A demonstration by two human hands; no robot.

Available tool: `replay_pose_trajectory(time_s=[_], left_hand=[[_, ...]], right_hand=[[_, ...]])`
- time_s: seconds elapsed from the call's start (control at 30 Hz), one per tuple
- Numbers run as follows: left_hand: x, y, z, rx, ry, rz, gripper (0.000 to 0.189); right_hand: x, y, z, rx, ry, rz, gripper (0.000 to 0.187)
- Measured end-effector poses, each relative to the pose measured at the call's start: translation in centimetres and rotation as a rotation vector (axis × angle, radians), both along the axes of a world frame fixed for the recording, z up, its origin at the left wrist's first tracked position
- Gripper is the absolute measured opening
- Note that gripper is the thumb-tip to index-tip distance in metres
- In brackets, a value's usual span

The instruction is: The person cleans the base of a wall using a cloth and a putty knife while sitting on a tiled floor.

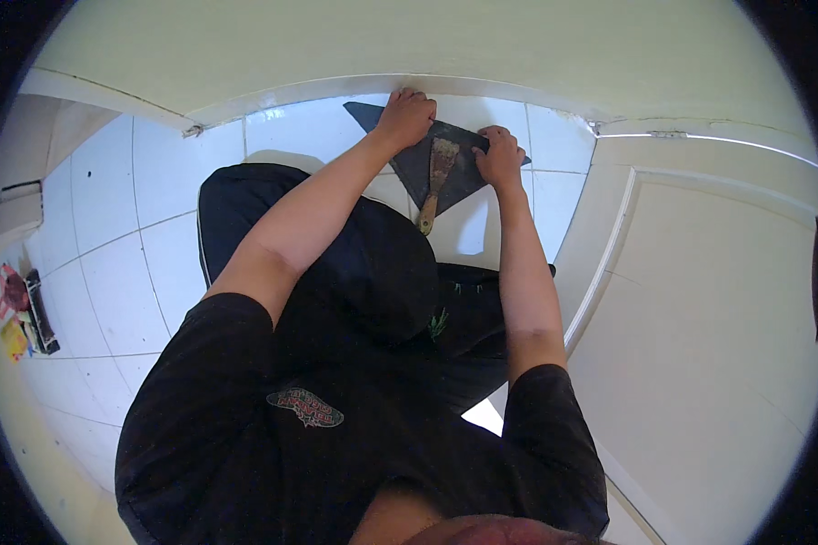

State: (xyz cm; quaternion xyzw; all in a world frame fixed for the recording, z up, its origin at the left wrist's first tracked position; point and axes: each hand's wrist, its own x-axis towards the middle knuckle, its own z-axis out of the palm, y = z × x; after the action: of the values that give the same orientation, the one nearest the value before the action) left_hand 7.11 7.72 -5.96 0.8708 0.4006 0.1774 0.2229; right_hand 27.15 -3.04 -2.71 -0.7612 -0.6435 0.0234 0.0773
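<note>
A dark grey sheet [409, 158], folded or cut to a triangle and resembling sandpaper, lies on the tiles near the wall base. My left hand [407, 117] has curled fingers at the sheet's upper edge, close to the baseboard. At the upper right edge, my right hand [501, 155] grips the sheet with the thumb on its near face. Across the middle of the sheet rests a putty knife [440, 167] with a stained blade. Its worn handle points towards me and reaches past the sheet's lower corner.
White floor tiles [102, 204] surround my folded legs [382, 266]. The wall's baseboard [470, 84] runs just beyond my hands. A cream panelled door [709, 272] stands at the right. Far left, a black object [41, 313] and a red item [13, 289] lie by the wall.
</note>
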Motion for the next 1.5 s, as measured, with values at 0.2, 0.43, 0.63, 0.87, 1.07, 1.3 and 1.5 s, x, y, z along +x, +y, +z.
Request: replay_pose_trajectory(time_s=[0.2,0.43,0.63,0.87,1.07,1.3,1.5], left_hand=[[-1.2,0.2,1.5,-0.122,-0.075,-0.189,0.007],[-3.0,-2.7,1.8,0.008,0.29,-0.312,0.012],[-0.4,-4.8,3.5,0.104,0.423,-0.094,0.027],[0.7,-4.0,1.0,0.06,0.178,-0.15,0.027],[2.0,-3.4,1.5,-0.204,0.292,-0.237,0.033],[2.3,-2.6,0.9,-0.343,0.286,-0.209,0.035],[2.2,-2.3,1.5,-0.421,0.309,-0.289,0.037]], right_hand=[[1.9,-0.8,1.0,-0.134,0.181,-0.012,0.011],[-1.3,-3.2,2.2,-0.253,-0.065,0.085,0.022],[-2.9,-3.2,1.7,-0.204,-0.096,-0.028,0.027],[-3.3,-2.4,0.4,-0.1,0.018,0.012,0.031],[-1.9,-2.1,0.3,-0.265,0.084,-0.084,0.035],[-1.7,-1.6,1.5,-0.383,0.234,-0.099,0.032],[-1.0,-2.5,2.2,-0.256,0.34,-0.044,0.031]])
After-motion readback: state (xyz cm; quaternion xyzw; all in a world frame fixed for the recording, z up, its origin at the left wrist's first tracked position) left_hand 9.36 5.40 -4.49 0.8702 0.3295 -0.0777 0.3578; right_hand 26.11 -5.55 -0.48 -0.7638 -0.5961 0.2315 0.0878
